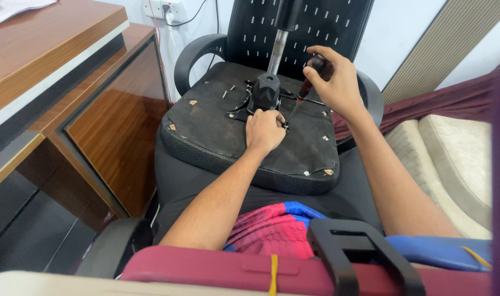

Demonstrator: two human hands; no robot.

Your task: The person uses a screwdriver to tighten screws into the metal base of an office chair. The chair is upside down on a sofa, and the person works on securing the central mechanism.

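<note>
So the work surface here is the underside of an office chair seat (pixel 217 131), flipped over and lying on top of another black chair with a mesh back (pixel 299 27) and curved armrests (pixel 192 52). The seat bottom is black and pretty scuffed, with little tan patches showing around the edges. A metal gas cylinder (pixel 278 44) is sticking up out of the black mechanism plate (pixel 265 93) in the middle.

Room-wise: a wooden desk (pixel 58 60) is sitting on the left with papers on top, a wall socket (pixel 163 10) with a cable plugged in is showing behind the chair, and a beige cushion (pixel 458 148) with maroon fabric is lying off to the right. No real containers anywhere; a few loose screws (pixel 228 90) are just lying on the seat bottom left of the mechanism.

The right hand (pixel 335 82) is wrapping tight around the dark red handle of a screwdriver (pixel 305 90), angling the shaft down to the seat just right of the mechanism. The left hand (pixel 265 130) is resting on the seat right at the tip, fingers curled in; can't tell if it's pinching a screw or just steadying.
</note>
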